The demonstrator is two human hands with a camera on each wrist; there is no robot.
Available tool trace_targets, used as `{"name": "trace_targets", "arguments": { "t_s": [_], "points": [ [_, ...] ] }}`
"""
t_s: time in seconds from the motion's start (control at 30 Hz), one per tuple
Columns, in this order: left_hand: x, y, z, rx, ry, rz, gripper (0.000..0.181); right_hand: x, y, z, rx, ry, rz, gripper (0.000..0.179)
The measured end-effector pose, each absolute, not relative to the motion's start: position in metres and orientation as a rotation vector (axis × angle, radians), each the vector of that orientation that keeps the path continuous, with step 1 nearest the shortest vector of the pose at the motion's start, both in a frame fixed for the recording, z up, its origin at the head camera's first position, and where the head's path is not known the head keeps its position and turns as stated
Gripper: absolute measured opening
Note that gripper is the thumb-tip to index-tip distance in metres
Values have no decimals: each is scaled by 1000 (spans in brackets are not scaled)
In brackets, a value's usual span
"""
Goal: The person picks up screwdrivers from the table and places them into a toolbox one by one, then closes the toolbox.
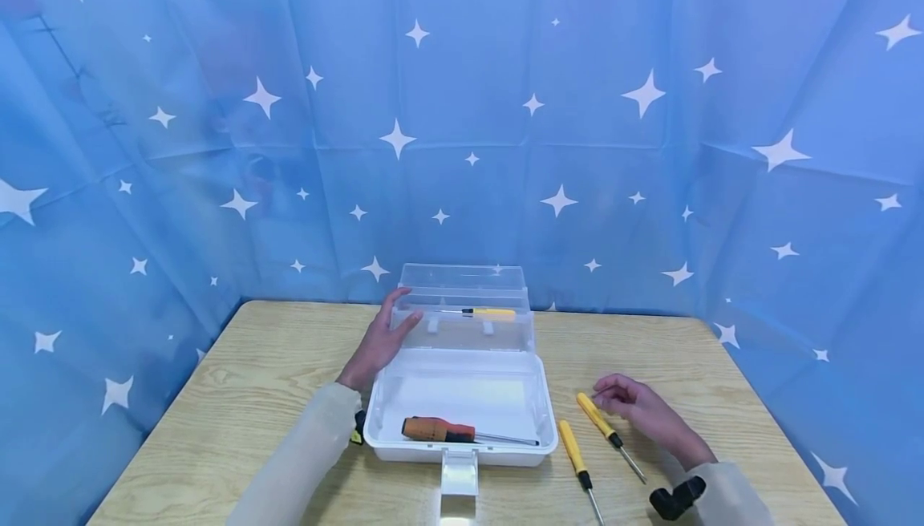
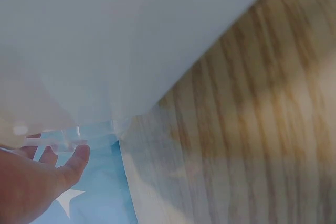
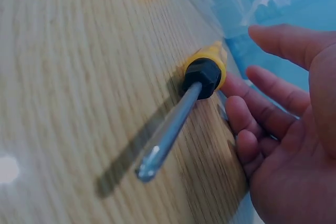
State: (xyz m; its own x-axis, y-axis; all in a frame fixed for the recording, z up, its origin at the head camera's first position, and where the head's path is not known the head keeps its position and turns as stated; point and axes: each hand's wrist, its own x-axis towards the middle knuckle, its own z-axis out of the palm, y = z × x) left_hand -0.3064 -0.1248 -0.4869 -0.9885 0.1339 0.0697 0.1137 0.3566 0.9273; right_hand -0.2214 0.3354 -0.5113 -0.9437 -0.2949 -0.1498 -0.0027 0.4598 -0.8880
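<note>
A white toolbox (image 1: 458, 390) stands on the table with its clear lid (image 1: 469, 337) raised. My left hand (image 1: 377, 343) grips the lid's left edge, thumb on the near side; in the left wrist view the thumb (image 2: 76, 166) and fingers meet at its clear edge. Inside the box lies a screwdriver (image 1: 436, 430) with an orange and black handle. Two yellow-handled screwdrivers lie right of the box, one nearer it (image 1: 572, 446) and one farther right (image 1: 595, 414). Beside the farther one's handle (image 3: 214, 59), my right hand (image 1: 638, 410) has its fingers loosely bent, holding nothing.
Another small yellow screwdriver (image 1: 494, 313) shows at the lid. The box's white latch (image 1: 459, 474) hangs open at the front. A black and yellow object (image 1: 358, 428) is partly hidden by the left sleeve. A blue star-patterned curtain (image 1: 469, 109) surrounds the wooden table (image 1: 238, 398).
</note>
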Motion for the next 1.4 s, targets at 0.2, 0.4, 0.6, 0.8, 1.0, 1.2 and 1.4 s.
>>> {"name": "trace_targets", "arguments": {
  "t_s": [0.2,0.4,0.6,0.8,1.0,1.2,1.4],
  "points": [
    [-305,-124,-485,228,2574,1758,71,-219,333,-514,-310,2419,-1473,34],
    [-307,-125,-486,231,2559,1756,72,-218,332,-515,-314,2420,-1453,33],
    [-307,-125,-486,228,2531,1760,72,-218,332,-517,-343,2422,-1444,32],
    [-309,-126,-490,227,2544,1756,71,-217,333,-518,-370,2404,-1451,34],
    [-307,-125,-489,237,2571,1751,71,-218,333,-520,-325,2457,-1390,38],
    [-306,-124,-486,245,2574,1753,70,-219,330,-522,-308,2487,-1393,40],
    [-305,-124,-487,232,2548,1763,72,-220,331,-523,-298,2479,-1418,37]
  ]
}}
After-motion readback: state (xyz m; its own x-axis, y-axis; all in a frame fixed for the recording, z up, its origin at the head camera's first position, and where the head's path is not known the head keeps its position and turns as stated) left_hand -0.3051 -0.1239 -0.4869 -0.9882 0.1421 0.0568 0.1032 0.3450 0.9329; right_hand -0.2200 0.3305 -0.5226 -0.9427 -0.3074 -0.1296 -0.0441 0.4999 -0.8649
